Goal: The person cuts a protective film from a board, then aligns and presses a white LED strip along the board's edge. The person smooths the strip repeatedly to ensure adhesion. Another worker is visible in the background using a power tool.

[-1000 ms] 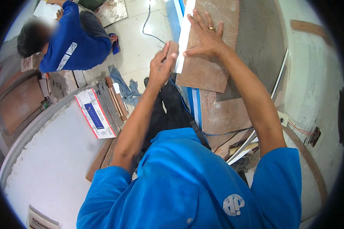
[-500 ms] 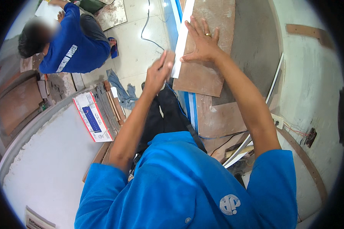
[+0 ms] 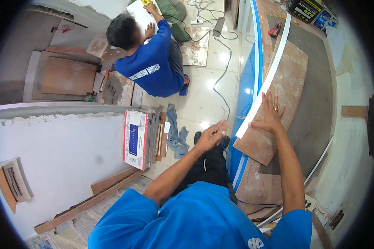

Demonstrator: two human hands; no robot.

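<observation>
My right hand point(image 3: 270, 113) lies spread on a brown board point(image 3: 287, 79), its thumb and fingertips against a long white strip point(image 3: 266, 81). A ring is on one finger. The strip runs along the board's left edge, over a blue-edged counter point(image 3: 243, 99). Left of the strip's near end, my left hand point(image 3: 211, 136) is raised in the air, apart from it. Its fingers are closed around something small and brownish, too blurred to name.
At the upper left a co-worker in blue point(image 3: 151, 68) bends over a white panel. A red-black tool point(image 3: 275, 30) and boxes point(image 3: 305, 9) stand at the counter's far end. Stacked tiles point(image 3: 151, 137), a cloth point(image 3: 176, 135) and a cable point(image 3: 222, 83) are on the floor.
The view has shifted, bringing the counter's far end into sight. My right hand still rests on the board and strip. My left hand has moved away from the strip's edge.
</observation>
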